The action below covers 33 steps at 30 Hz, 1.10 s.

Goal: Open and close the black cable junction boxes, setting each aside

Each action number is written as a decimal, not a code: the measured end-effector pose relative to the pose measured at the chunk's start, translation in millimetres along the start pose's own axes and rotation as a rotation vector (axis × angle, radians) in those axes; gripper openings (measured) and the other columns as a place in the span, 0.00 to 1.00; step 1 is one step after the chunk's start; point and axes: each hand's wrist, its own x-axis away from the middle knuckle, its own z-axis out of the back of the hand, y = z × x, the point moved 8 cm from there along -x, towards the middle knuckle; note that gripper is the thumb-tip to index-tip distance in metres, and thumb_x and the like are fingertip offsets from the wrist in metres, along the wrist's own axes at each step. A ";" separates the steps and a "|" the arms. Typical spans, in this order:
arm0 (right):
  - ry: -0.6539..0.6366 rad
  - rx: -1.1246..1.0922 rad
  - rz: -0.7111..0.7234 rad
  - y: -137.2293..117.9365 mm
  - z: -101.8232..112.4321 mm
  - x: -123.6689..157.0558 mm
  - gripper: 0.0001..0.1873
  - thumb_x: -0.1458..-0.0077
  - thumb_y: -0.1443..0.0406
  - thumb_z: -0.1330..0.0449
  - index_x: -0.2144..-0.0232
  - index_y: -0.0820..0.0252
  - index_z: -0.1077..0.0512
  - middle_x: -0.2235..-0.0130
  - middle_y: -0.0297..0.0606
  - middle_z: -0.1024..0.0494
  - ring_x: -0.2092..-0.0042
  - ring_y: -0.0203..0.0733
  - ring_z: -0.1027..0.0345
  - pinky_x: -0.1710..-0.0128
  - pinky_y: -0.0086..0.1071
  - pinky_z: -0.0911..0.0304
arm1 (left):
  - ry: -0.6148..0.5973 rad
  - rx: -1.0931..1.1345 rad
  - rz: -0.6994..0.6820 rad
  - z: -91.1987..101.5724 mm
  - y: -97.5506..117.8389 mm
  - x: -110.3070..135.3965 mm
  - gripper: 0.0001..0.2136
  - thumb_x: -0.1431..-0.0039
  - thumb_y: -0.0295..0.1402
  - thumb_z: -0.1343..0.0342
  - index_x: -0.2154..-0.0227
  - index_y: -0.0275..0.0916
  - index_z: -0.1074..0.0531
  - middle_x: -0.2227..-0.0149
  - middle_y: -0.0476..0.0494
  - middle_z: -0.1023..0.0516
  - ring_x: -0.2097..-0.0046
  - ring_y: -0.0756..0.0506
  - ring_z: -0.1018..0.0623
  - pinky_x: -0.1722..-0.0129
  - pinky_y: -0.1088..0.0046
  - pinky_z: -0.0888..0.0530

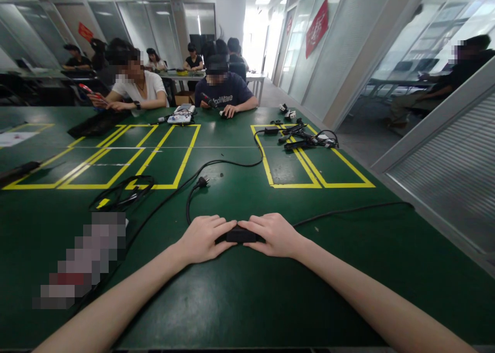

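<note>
Block: black rectangular adapter-like block [241,234] is held level at the near middle of the green table [216,311], between both grips; whether it is lifted or resting cannot be told.
Left grip [203,238]: pinched on the block's left end, thumb on the near side.
Right grip [275,234]: pinched on the right end, mirrored; fingertips of both nearly meet over the block.
Plug: black plug with metal pins [202,181] is laid beyond the left grip, cord run back behind it.
Right cable: thin black cable [356,208] is run from behind the right grip toward the table's right edge.
Long cable: long black cable [216,162] is stretched across to a small black box [271,130].
Left side: coiled black cable with yellow tag [124,195] is placed beyond a pixelated elongated object [85,260].
Far right: tangled black cables [305,139] are piled over yellow tape outlines [320,180].
</note>
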 end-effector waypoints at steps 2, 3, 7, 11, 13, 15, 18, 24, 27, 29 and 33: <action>0.001 0.046 0.026 -1.1 1.1 0.1 0.23 0.28 0.53 0.45 0.40 0.63 0.32 0.61 0.40 0.21 0.66 0.41 0.25 0.68 0.34 0.39 | -0.005 0.002 -0.004 -0.1 0.5 -0.3 0.17 0.26 0.43 0.50 0.45 0.36 0.28 0.65 0.43 0.19 0.65 0.44 0.19 0.66 0.70 0.25; 0.000 0.066 0.037 -1.6 1.5 0.1 0.23 0.28 0.54 0.46 0.40 0.63 0.32 0.60 0.40 0.21 0.65 0.41 0.25 0.67 0.34 0.39 | -0.001 0.005 -0.002 0.3 0.6 -0.4 0.17 0.26 0.43 0.50 0.45 0.36 0.28 0.65 0.42 0.19 0.65 0.44 0.19 0.65 0.70 0.25; -0.001 0.111 0.050 -2.4 3.3 -0.7 0.21 0.26 0.57 0.49 0.40 0.64 0.33 0.59 0.41 0.21 0.66 0.40 0.25 0.68 0.34 0.39 | 0.012 0.031 0.044 2.3 -2.7 -0.6 0.18 0.27 0.44 0.48 0.45 0.37 0.28 0.64 0.43 0.20 0.64 0.44 0.19 0.64 0.70 0.25; -0.019 0.125 0.047 -3.1 2.5 -1.0 0.20 0.26 0.57 0.48 0.40 0.63 0.33 0.59 0.41 0.20 0.66 0.40 0.25 0.68 0.34 0.39 | -0.016 0.052 0.103 2.6 -6.9 -0.1 0.20 0.31 0.46 0.43 0.45 0.39 0.28 0.63 0.43 0.20 0.63 0.43 0.19 0.63 0.70 0.24; -0.030 0.132 0.041 -3.3 1.8 -0.6 0.20 0.27 0.58 0.47 0.40 0.63 0.33 0.58 0.42 0.20 0.65 0.40 0.25 0.67 0.34 0.39 | -0.037 0.073 0.136 2.2 -8.1 0.0 0.23 0.34 0.49 0.41 0.45 0.39 0.27 0.61 0.42 0.20 0.61 0.43 0.19 0.62 0.69 0.23; -0.039 0.136 0.036 -3.5 1.3 -0.1 0.21 0.28 0.58 0.46 0.39 0.62 0.34 0.57 0.42 0.21 0.65 0.40 0.25 0.67 0.34 0.38 | -0.054 0.099 0.168 1.4 -8.7 -0.2 0.25 0.36 0.51 0.40 0.45 0.38 0.27 0.58 0.41 0.20 0.60 0.42 0.19 0.61 0.67 0.22; -0.036 0.128 0.031 -3.4 1.5 0.4 0.22 0.29 0.59 0.45 0.38 0.63 0.34 0.56 0.44 0.21 0.64 0.41 0.24 0.67 0.34 0.37 | -0.065 0.111 0.164 -0.1 -6.2 -1.8 0.23 0.32 0.49 0.43 0.43 0.38 0.28 0.54 0.38 0.20 0.56 0.40 0.19 0.57 0.64 0.21; 0.000 0.119 0.023 -1.6 2.7 1.5 0.20 0.28 0.59 0.46 0.40 0.64 0.32 0.57 0.44 0.20 0.65 0.42 0.24 0.67 0.35 0.37 | -0.047 0.090 0.074 -0.2 0.5 -4.2 0.21 0.27 0.46 0.48 0.41 0.37 0.31 0.51 0.36 0.18 0.53 0.40 0.19 0.50 0.60 0.21; 0.046 0.102 0.012 -1.2 6.2 1.8 0.19 0.26 0.58 0.48 0.42 0.65 0.31 0.59 0.43 0.20 0.66 0.41 0.24 0.68 0.34 0.38 | -0.001 0.064 0.066 4.0 0.3 -4.4 0.20 0.27 0.47 0.48 0.44 0.36 0.29 0.53 0.36 0.17 0.54 0.39 0.18 0.51 0.61 0.21; 0.065 0.098 0.006 -0.8 7.7 1.8 0.20 0.26 0.57 0.49 0.43 0.65 0.31 0.59 0.43 0.19 0.67 0.41 0.25 0.68 0.34 0.38 | 0.048 0.056 0.048 8.0 1.2 -4.3 0.19 0.27 0.45 0.49 0.46 0.35 0.28 0.54 0.36 0.17 0.54 0.40 0.17 0.53 0.62 0.20; 0.081 0.073 0.015 -1.2 7.7 1.8 0.20 0.25 0.56 0.51 0.43 0.63 0.31 0.60 0.42 0.19 0.67 0.40 0.24 0.68 0.33 0.38 | 0.082 0.038 -0.001 9.8 4.0 -3.8 0.16 0.25 0.41 0.51 0.45 0.37 0.28 0.52 0.37 0.16 0.54 0.42 0.17 0.52 0.63 0.20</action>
